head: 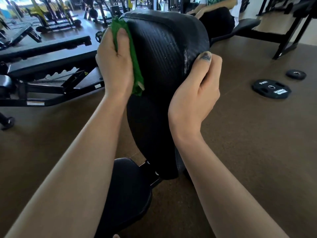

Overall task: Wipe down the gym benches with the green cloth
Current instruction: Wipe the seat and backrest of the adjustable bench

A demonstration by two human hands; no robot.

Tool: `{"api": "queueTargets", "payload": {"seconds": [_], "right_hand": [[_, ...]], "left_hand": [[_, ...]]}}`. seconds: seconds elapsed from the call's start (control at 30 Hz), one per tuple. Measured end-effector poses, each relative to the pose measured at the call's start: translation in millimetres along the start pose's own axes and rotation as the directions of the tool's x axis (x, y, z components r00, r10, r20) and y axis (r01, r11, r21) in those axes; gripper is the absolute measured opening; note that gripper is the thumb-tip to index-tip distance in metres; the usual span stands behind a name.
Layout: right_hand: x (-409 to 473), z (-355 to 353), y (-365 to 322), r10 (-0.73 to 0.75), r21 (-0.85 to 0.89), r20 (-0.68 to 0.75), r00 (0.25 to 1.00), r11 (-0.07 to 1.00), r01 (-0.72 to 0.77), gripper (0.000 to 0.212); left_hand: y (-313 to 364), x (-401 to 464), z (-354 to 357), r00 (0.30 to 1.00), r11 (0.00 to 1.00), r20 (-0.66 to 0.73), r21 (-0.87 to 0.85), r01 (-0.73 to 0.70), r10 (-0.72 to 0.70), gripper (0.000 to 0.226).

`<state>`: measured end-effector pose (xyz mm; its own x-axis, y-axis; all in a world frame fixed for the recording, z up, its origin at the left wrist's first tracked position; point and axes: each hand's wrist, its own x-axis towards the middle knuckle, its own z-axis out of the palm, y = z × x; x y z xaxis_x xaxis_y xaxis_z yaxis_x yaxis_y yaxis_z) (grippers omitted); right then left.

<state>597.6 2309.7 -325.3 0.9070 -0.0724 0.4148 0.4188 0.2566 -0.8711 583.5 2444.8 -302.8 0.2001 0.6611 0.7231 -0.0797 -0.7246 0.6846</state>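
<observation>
Leftmost, a flat adjustable bench [46, 47] on a black steel frame; untouched, standing apart from the work at hand.

Behind it, racks and machines [51, 12] along a bright window wall; too blurred to itemise.

Left hand [114, 66]: grip closed on the green cloth [135, 66], thumb over the folded wad, pressing it flat against the left edge of the padded surface. Held bunched, presumably to give a firm wiping face along the side seam.

Green cloth: sandwiched between the left palm and the pad, running from near the top corner down the left edge; a small pale tag shows at its lower end.

Inclined backrest pad [164, 54]: black, ribbed vinyl, tilted up toward the camera; the item being wiped. Below it, the seat pad [127, 186] of the same bench, near the bottom of the view.

Right hand [197, 93]: grip closed on the pad's right edge, thumb on the front face, fingers curled behind. It carries no cloth; likely bracing the pad against the left hand's push.

Beyond the pad, another person's arm [214, 6] and dark clothing, partly hidden.

Right, on the brown floor [257, 152]: a large weight plate [271, 89] and a smaller one [296, 74], lying flat, well apart from the hands.
</observation>
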Motion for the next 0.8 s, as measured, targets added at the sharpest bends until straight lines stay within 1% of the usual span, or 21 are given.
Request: {"api": "queueTargets", "payload": {"seconds": [0.07, 0.1, 0.17, 0.2, 0.23, 0.27, 0.33, 0.37, 0.4, 0.47, 0.53, 0.6, 0.7, 0.73, 0.8], "right_hand": [[0.6, -0.2, 0.1, 0.005, 0.002, -0.007, 1.000, 1.000, -0.005, 0.029], [1.5, -0.9, 0.4, 0.014, 0.004, -0.007, 1.000, 1.000, -0.014, 0.029], [3.3, -4.6, 2.6, 0.038, 0.029, 0.022, 0.999, 0.999, -0.039, 0.031], [4.0, -7.9, 4.0, 0.053, 0.043, 0.049, 0.997, 0.998, -0.056, 0.032], [4.9, -10.7, 4.9, 0.069, 0.053, 0.076, 0.995, 0.996, -0.073, 0.033], [5.6, -12.8, 5.3, 0.081, 0.062, 0.101, 0.992, 0.994, -0.088, 0.035], [5.2, -14.3, 5.0, 0.091, 0.062, 0.122, 0.988, 0.993, -0.099, 0.035], [4.3, -14.0, 4.2, 0.092, 0.048, 0.119, 0.989, 0.994, -0.098, 0.034], [3.6, -13.1, 3.6, 0.089, 0.034, 0.116, 0.989, 0.995, -0.093, 0.032], [2.7, -11.3, 4.7, 0.072, 0.022, 0.108, 0.992, 0.997, -0.075, 0.029], [1.0, -10.5, 6.4, 0.057, 0.014, 0.101, 0.993, 0.998, -0.059, 0.026], [0.6, -10.7, 5.2, 0.052, 0.015, 0.086, 0.995, 0.998, -0.053, 0.027], [-0.3, -9.9, 3.4, 0.061, 0.011, 0.070, 0.996, 0.998, -0.062, 0.029], [-0.5, -9.2, 2.9, 0.055, 0.001, 0.067, 0.996, 0.998, -0.055, 0.028], [-1.6, -8.5, 3.0, 0.043, -0.011, 0.064, 0.997, 0.999, -0.043, 0.027]], "left_hand": [[14.5, -25.8, 2.5, 0.997, 0.997, 0.053, -0.041, -0.058, 0.060, 0.024], [21.0, -44.6, 4.8, 0.989, 0.990, 0.071, -0.069, -0.121, 0.126, 0.022], [30.5, -74.1, 5.2, 0.961, 0.964, 0.092, -0.071, -0.257, 0.263, 0.025], [28.6, -77.3, 5.3, 0.953, 0.955, 0.085, -0.073, -0.286, 0.292, 0.025], [25.5, -72.5, 5.7, 0.955, 0.955, 0.066, -0.077, -0.285, 0.291, 0.023], [23.9, -62.6, 5.4, 0.966, 0.965, 0.046, -0.075, -0.252, 0.256, 0.021], [25.3, -43.8, 3.6, 0.990, 0.988, 0.015, -0.068, -0.142, 0.143, 0.021], [26.3, -42.3, 3.0, 0.992, 0.990, 0.014, -0.072, -0.123, 0.124, 0.022], [29.6, -47.1, 2.9, 0.989, 0.986, 0.024, -0.084, -0.145, 0.148, 0.021], [35.0, -65.4, 5.2, 0.966, 0.965, 0.057, -0.089, -0.247, 0.252, 0.021], [36.2, -75.4, 7.2, 0.954, 0.955, 0.068, -0.078, -0.288, 0.293, 0.025], [30.5, -68.0, 8.6, 0.965, 0.965, 0.052, -0.071, -0.253, 0.257, 0.023], [25.1, -45.5, 4.3, 0.996, 0.994, 0.022, -0.078, -0.082, 0.083, 0.024], [27.4, -44.0, 2.8, 0.998, 0.995, 0.020, -0.083, -0.059, 0.061, 0.025], [38.8, -51.4, 3.9, 0.993, 0.988, 0.044, -0.118, -0.100, 0.106, 0.028]]}}
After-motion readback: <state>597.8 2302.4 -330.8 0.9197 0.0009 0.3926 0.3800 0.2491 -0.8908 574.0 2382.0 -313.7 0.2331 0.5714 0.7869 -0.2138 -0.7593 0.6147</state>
